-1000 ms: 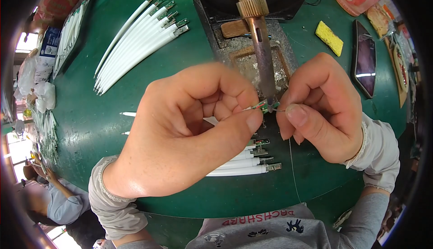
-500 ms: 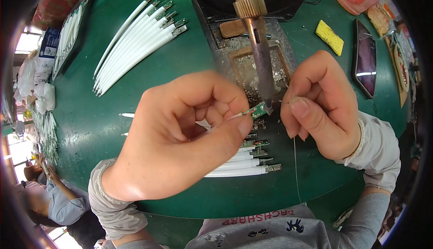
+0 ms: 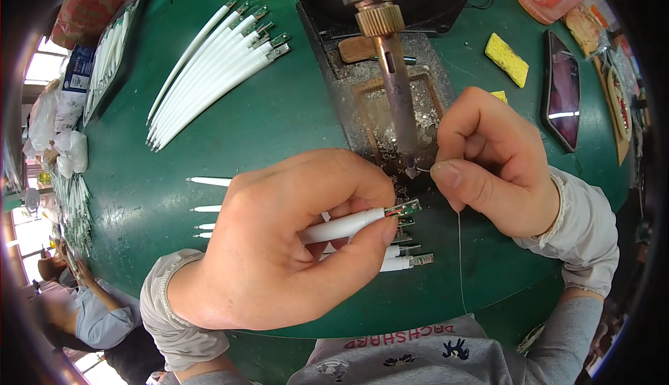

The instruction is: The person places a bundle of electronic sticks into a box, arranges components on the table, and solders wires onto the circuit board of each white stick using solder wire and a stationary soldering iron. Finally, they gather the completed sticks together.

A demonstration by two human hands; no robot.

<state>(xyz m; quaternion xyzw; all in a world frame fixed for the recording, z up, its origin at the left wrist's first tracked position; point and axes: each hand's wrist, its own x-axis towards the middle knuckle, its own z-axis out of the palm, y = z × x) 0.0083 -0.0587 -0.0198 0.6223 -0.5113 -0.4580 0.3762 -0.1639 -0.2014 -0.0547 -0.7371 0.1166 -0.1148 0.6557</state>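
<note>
My left hand (image 3: 272, 239) is closed round a white tube (image 3: 341, 227) with a small green circuit board (image 3: 406, 208) sticking out of its right end. The board sits just below the tip of a soldering iron (image 3: 397, 85) and apart from it. Pinched between thumb and forefinger of my right hand (image 3: 498, 169) is a thin solder wire (image 3: 460, 266), whose short end reaches the iron's tip and whose long end hangs down. Under my left hand lie more white tubes (image 3: 398, 264), partly hidden by it.
A fanned row of white tubes (image 3: 202, 82) with boards lies at the upper left. Behind the iron is a soldering stand (image 3: 355, 99) with solder scraps. A yellow sponge (image 3: 506, 59) and a dark phone (image 3: 562, 92) are at right. Another person (image 3: 104, 312) sits at far left.
My left hand has moved down and turned, bringing the board away from the iron's tip and showing more of the tube. My right hand has shifted slightly, with the solder end now at the tip.
</note>
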